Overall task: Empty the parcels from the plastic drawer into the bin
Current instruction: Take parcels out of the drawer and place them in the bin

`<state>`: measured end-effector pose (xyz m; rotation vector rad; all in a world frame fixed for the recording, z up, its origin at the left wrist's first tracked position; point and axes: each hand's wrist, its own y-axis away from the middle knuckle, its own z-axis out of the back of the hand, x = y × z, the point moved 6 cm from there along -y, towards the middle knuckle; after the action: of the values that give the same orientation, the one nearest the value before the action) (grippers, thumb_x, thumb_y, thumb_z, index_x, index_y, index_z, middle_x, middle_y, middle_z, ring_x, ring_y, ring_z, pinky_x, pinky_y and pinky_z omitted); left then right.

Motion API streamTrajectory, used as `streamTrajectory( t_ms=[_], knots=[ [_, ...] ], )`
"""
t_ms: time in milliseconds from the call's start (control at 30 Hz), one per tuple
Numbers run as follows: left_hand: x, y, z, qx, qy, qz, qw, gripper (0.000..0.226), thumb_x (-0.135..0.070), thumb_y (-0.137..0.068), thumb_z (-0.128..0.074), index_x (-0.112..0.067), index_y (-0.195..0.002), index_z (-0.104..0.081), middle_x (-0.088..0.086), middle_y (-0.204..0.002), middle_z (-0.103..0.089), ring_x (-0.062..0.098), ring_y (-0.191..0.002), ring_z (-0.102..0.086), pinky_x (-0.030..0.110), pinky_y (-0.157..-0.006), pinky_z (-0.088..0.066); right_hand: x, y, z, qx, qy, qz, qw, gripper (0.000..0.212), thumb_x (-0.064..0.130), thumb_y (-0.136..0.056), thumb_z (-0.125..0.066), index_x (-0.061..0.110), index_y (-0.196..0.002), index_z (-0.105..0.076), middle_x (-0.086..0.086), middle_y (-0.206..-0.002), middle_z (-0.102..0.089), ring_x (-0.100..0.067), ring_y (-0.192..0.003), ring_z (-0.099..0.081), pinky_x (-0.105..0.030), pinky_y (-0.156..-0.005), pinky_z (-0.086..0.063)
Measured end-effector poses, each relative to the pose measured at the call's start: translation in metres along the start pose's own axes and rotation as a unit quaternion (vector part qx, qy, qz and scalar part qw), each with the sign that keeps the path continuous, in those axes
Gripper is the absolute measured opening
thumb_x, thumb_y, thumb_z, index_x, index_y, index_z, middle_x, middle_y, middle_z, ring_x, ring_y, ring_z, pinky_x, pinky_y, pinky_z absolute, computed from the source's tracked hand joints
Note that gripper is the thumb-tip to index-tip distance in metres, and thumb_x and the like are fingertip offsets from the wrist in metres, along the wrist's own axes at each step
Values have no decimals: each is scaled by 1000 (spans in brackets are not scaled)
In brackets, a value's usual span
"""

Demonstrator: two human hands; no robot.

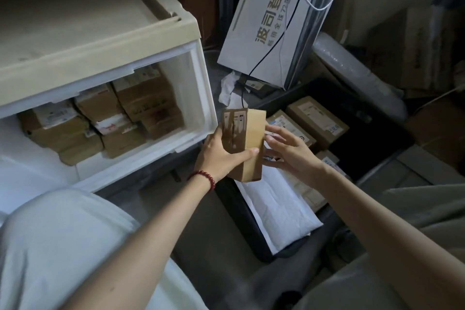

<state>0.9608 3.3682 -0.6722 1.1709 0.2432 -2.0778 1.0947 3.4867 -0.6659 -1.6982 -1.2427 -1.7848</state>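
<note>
Brown taped cardboard parcel (245, 142), upright, gripped by left hand (221, 156).

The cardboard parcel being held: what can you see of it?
The parcel is an oblong brown cardboard box, glossy tape on its left face. It is held on end above the black bin. The left hand grips it, thumb across the front; fingers of the right hand touch its right side.

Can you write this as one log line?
left hand grips cardboard parcel | right hand touches it | parcel between plastic drawer and bin | drawer not empty
</note>
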Motion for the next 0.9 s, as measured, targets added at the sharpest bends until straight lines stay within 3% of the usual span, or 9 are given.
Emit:
streamTrajectory(
  t_ms=[67,167,267,367,467,633,767,900],
  knots=[
    [-3,-1,0,19,69,-1,997,83,-63,-67,-73,-36,-138,-40,-4,-131,-53,14,-116,-50,31,-91,-43,1,0,-6,13,5,7,1000,22,25,-100,-49,30,-120,-57,2,-116,-65,-15,-100,-68,-28,-75,-58],
    [-10,0,-5,77,222,14,972,67,-59,-73,-66,-39,-133,-46,-5,-124,-61,13,-112,-58,40,-89,-53,-1,1,-15,39,13,-21,999,29,40,-102,-37,27,-119,-56,-4,-122,-64,-20,-108,-64,-33,-90,-55],
    [-15,2,-7,92,270,9,958,37,-48,-89,-59,-45,-124,-48,-9,-114,-64,11,-105,-62,36,-80,-58,-6,2,-17,46,16,-51,998,32,42,-103,-35,26,-117,-58,-8,-122,-64,-25,-111,-62,-37,-93,-53],
    [-16,1,-3,68,236,2,969,51,-45,-94,-52,-31,-141,-39,-3,-125,-60,16,-112,-59,45,-93,-52,-8,-1,-13,16,7,-54,998,29,33,-103,-41,26,-130,-51,-7,-118,-63,-23,-105,-61,-40,-91,-54],
    [-16,-1,5,35,200,-12,979,53,-40,-96,-51,-29,-144,-34,0,-129,-58,17,-115,-57,48,-97,-49,-11,-5,-5,-20,-21,-66,997,31,22,-102,-47,31,-131,-44,-2,-111,-63,-20,-105,-61,-43,-91,-54],
    [-12,-3,12,9,139,-13,990,50,-47,-96,-48,-33,-143,-39,1,-133,-56,20,-120,-54,48,-98,-48,-7,-5,-5,-11,-28,-52,998,36,14,-99,-50,35,-128,-46,5,-111,-67,-15,-104,-64,-36,-81,-57],
    [-12,-1,14,16,126,3,992,69,-67,-80,-47,-32,-140,-44,1,-133,-56,20,-118,-56,45,-98,-48,-2,-1,-6,-5,-33,-32,999,41,9,-99,-50,32,-133,-46,7,-117,-66,-14,-104,-65,-29,-74,-58],
    [-11,-1,15,20,107,-4,994,55,-55,-85,-60,-29,-133,-51,-3,-128,-61,17,-116,-58,40,-100,-48,3,2,-9,0,-30,-6,1000,41,6,-100,-46,28,-135,-46,1,-127,-60,-17,-108,-63,-32,-79,-59]
  ],
)
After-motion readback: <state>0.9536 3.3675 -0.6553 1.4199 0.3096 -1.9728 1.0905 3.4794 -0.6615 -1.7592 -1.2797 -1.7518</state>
